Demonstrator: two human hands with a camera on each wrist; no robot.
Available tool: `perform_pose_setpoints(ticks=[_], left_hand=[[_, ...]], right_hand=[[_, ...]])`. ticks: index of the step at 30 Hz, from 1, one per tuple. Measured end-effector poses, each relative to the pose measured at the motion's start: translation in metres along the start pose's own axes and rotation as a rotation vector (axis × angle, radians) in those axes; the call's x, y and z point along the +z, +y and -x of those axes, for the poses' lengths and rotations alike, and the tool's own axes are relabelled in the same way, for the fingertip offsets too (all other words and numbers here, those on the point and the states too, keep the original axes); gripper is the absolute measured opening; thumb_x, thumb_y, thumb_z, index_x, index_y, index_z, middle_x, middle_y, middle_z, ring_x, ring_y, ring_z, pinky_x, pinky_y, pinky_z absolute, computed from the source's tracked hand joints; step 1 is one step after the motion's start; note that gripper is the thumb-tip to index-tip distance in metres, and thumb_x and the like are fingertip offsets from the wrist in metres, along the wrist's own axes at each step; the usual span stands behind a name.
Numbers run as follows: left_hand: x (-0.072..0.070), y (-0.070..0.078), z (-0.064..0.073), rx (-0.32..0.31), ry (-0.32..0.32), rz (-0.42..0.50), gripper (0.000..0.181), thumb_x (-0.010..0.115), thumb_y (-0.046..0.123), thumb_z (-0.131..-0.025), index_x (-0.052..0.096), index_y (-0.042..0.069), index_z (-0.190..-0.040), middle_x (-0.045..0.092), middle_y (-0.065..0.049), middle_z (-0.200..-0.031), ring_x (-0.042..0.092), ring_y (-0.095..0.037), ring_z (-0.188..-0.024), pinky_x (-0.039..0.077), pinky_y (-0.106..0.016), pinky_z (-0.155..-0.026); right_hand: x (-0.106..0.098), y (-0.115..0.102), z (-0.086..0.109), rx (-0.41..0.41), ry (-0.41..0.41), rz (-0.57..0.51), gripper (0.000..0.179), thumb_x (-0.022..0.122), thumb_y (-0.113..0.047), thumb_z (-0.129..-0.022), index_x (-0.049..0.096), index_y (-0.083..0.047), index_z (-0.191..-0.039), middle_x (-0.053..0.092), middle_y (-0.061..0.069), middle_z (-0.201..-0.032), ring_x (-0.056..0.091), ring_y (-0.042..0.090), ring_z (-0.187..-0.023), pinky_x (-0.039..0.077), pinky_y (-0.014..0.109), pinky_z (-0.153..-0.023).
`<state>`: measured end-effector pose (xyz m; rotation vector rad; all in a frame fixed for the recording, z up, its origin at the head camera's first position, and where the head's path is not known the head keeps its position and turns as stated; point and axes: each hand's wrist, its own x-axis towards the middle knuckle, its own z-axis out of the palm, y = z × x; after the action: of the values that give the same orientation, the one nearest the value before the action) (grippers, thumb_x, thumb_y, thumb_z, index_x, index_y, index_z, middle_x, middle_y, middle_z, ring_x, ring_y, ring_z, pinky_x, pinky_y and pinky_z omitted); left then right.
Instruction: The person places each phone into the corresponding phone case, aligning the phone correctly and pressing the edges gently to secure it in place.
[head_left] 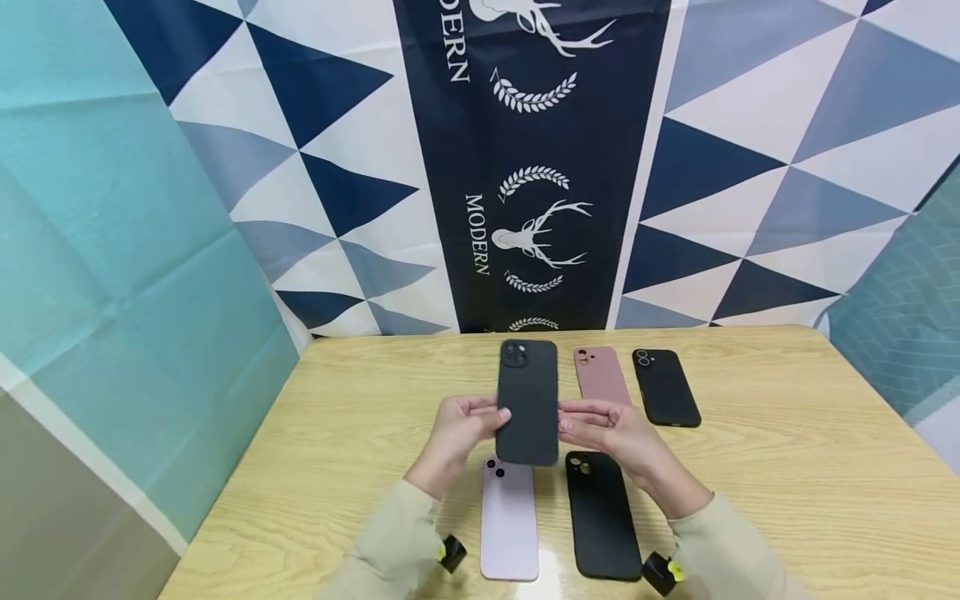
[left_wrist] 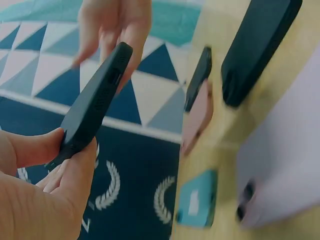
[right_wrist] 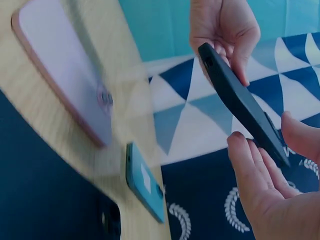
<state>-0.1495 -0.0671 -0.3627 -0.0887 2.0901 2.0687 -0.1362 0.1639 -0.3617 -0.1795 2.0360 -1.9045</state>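
A black phone case (head_left: 527,408) is held up above the table, its camera corner at the top left. I cannot tell if a phone is inside. My left hand (head_left: 465,437) pinches its left edge, thumb on the face towards me. At the opposite edge is my right hand (head_left: 611,433); in the right wrist view its fingers (right_wrist: 250,165) are extended beside the case, the thumb apart. Below lie a lilac phone (head_left: 510,525) and another black case (head_left: 605,517). A teal phone (left_wrist: 197,197) with a white label shows in the wrist views, mostly hidden in the head view.
Towards the back right of the wooden table (head_left: 360,400) lie a pink phone case (head_left: 602,375) and a further black case (head_left: 667,387). Patterned cloth (head_left: 540,167) hangs behind the table. A teal sheet (head_left: 135,250) stands along the left side.
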Motion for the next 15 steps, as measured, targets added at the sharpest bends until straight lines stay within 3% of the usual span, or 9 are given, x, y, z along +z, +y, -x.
perform_pose_setpoints(ticks=[4,8,11,15], left_hand=[[-0.021,0.007,-0.033,-0.042,0.091,-0.048,0.035,0.066,0.001,-0.086,0.062,-0.010,-0.119,0.068,-0.025,-0.114,0.072,-0.014,-0.084,0.058,-0.031,-0.086],[-0.048,0.004,-0.065,-0.100,0.151,-0.144,0.037,0.064,0.003,-0.088,0.059,-0.011,-0.122,0.063,-0.028,-0.121,0.071,-0.025,-0.098,0.056,-0.035,-0.091],[-0.064,-0.002,-0.081,-0.147,0.168,-0.216,0.041,0.061,0.004,-0.090,0.055,-0.011,-0.128,0.058,-0.029,-0.129,0.064,-0.032,-0.112,0.053,-0.039,-0.098],[-0.076,-0.013,-0.095,-0.194,0.177,-0.276,0.042,0.058,0.004,-0.093,0.052,-0.008,-0.132,0.052,-0.028,-0.136,0.058,-0.035,-0.121,0.049,-0.042,-0.103]], right_hand=[[-0.015,0.003,-0.001,-0.029,0.001,-0.006,0.061,0.068,-0.018,-0.090,0.043,0.014,-0.135,0.069,0.012,-0.119,0.070,0.005,-0.098,0.055,0.030,-0.092],[-0.025,0.009,0.001,0.004,0.029,-0.026,0.063,0.068,-0.018,-0.090,0.040,0.015,-0.137,0.070,0.009,-0.117,0.069,0.004,-0.098,0.055,0.029,-0.092],[-0.030,0.012,0.002,0.019,0.030,-0.030,0.064,0.068,-0.018,-0.090,0.040,0.015,-0.137,0.071,0.005,-0.114,0.069,0.004,-0.097,0.056,0.029,-0.092],[-0.036,0.012,0.002,0.010,0.032,-0.025,0.063,0.067,-0.017,-0.090,0.040,0.017,-0.136,0.070,0.009,-0.115,0.069,0.003,-0.095,0.056,0.030,-0.091]])
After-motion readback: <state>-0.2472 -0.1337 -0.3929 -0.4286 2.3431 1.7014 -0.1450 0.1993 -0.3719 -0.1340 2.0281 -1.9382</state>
